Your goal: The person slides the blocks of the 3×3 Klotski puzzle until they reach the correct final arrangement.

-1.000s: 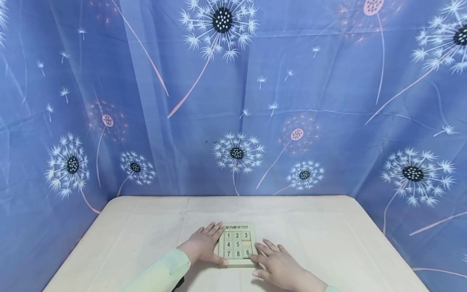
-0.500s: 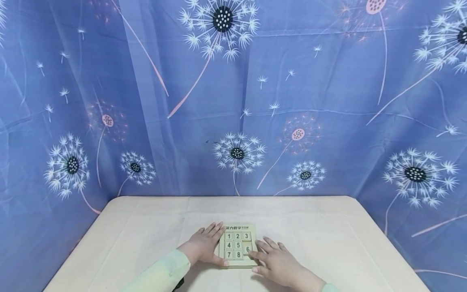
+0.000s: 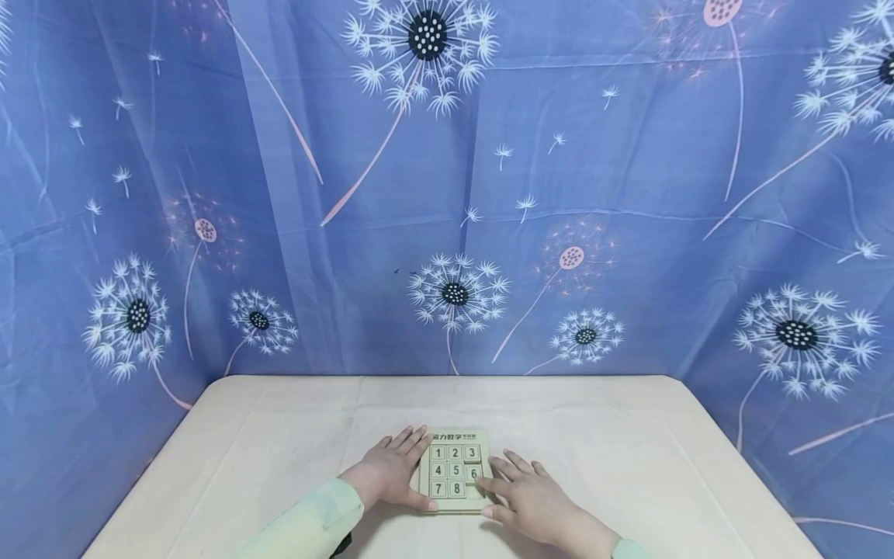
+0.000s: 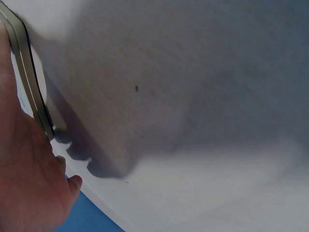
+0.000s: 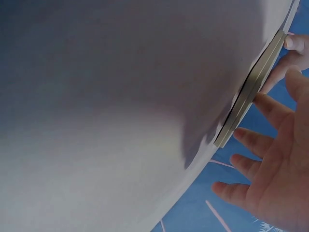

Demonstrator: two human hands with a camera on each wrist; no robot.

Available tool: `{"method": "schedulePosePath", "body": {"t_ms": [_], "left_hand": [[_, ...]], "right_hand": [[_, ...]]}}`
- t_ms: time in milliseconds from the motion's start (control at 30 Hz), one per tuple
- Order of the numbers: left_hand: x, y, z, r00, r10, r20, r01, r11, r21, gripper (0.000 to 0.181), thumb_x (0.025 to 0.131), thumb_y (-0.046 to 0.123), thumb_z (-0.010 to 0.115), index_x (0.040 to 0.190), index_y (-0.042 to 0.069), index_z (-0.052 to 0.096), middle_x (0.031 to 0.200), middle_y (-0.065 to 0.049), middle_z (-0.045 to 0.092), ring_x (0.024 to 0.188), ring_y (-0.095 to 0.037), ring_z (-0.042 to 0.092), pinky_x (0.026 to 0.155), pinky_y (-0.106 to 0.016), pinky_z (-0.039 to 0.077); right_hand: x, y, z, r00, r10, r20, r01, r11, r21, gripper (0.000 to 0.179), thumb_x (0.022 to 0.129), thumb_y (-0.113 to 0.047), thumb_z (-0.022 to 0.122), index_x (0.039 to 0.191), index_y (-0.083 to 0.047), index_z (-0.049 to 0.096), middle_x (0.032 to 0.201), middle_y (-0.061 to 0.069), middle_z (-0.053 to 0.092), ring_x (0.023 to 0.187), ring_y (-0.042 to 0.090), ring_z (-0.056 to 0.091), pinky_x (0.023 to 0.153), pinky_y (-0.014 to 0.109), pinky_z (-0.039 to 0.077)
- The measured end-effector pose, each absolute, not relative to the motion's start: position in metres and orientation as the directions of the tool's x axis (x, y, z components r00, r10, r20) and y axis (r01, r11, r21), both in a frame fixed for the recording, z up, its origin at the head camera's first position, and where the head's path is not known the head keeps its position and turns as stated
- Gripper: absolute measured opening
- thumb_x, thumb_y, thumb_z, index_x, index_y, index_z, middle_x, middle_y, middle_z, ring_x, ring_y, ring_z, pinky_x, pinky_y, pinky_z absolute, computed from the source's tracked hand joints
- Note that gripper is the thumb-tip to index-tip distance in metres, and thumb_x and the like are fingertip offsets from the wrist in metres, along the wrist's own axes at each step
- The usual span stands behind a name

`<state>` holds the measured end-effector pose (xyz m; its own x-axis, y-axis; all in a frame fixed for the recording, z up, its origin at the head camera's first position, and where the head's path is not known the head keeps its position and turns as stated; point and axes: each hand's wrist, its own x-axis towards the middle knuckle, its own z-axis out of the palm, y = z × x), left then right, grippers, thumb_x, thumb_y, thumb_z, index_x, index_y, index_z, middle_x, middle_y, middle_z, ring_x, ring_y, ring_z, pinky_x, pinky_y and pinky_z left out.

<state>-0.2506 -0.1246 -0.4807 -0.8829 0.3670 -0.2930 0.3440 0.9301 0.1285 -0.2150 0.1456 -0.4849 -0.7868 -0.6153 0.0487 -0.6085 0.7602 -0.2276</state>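
A pale green number slide puzzle [image 3: 450, 506] lies on the table, its tiles reading 1 to 8 in order. Tile 6 [image 3: 473, 473] sits in the right column below 3, a touch lower than 5, with an open slot beneath it. My left hand [image 3: 393, 470] rests along the puzzle's left side, fingers extended at the top corner and thumb at the bottom one. With its index fingertip at tile 6, my right hand [image 3: 534, 501] keeps its other fingers spread off the right edge. Both wrist views catch the puzzle's side edge [image 4: 30, 72] beside the hands.
The cream-covered table [image 3: 293, 419] has rounded far corners. Blue fabric [image 3: 363, 310] printed with dandelions hangs behind it and on both sides. A small dark object [image 3: 341, 543] shows under the left sleeve.
Tile 6 has slid up from the bottom right slot to the middle row under my right index finger. My left hand has stayed in place on the puzzle.
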Motion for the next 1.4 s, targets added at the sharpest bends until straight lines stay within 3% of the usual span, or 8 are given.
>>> {"method": "schedulePosePath", "body": {"t_ms": [900, 1400], "left_hand": [[-0.2491, -0.1267, -0.4821, -0.88, 0.394, -0.266, 0.364, 0.918, 0.157, 0.114, 0.078, 0.075, 0.072, 0.162, 0.012, 0.029, 0.173, -0.005, 0.024, 0.161, -0.028, 0.022, 0.131, -0.05, 0.027], [-0.2478, -0.1262, -0.4806, -0.891, 0.402, -0.21, 0.377, 0.914, 0.149, 0.116, 0.073, 0.076, 0.075, 0.16, 0.01, 0.035, 0.17, -0.007, 0.032, 0.159, -0.031, 0.028, 0.129, -0.053, 0.029]], "right_hand": [[-0.2187, 0.1447, -0.4862, -0.8, -0.597, 0.056, -0.591, 0.768, -0.247, 0.053, 0.095, -0.055, 0.06, 0.136, -0.021, 0.067, 0.149, 0.02, 0.057, 0.141, 0.05, 0.048, 0.105, 0.078, 0.042], [-0.2192, 0.1458, -0.4818, -0.795, -0.606, 0.034, -0.591, 0.76, -0.271, 0.054, 0.096, -0.055, 0.06, 0.137, -0.021, 0.066, 0.151, 0.021, 0.055, 0.142, 0.052, 0.047, 0.104, 0.08, 0.042]]}}
